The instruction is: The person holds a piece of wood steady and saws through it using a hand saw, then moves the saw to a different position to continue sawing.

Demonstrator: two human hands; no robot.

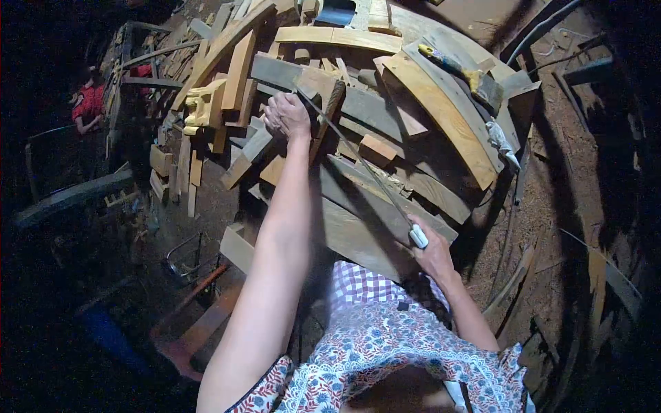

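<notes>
My right hand (432,251) is wrapped round the pale handle (418,236) of a long thin metal tool (368,167), which looks like a file or rod. Its far end reaches up and left to a wooden block (323,86) on the workbench. At the left side of that block is my left hand (286,115), its fingers curled; whatever they grip is hidden. Under and around the tool lie grey-brown boards (375,224) and a small reddish block (378,149).
A curved plank (441,113) and a yellow-handled brush (482,88) lie at the bench's right, beside a crumpled white bag (502,144). Wood pieces (237,76) are piled on the left. A person in red (89,102) is far left. An orange metal frame (200,330) stands low left.
</notes>
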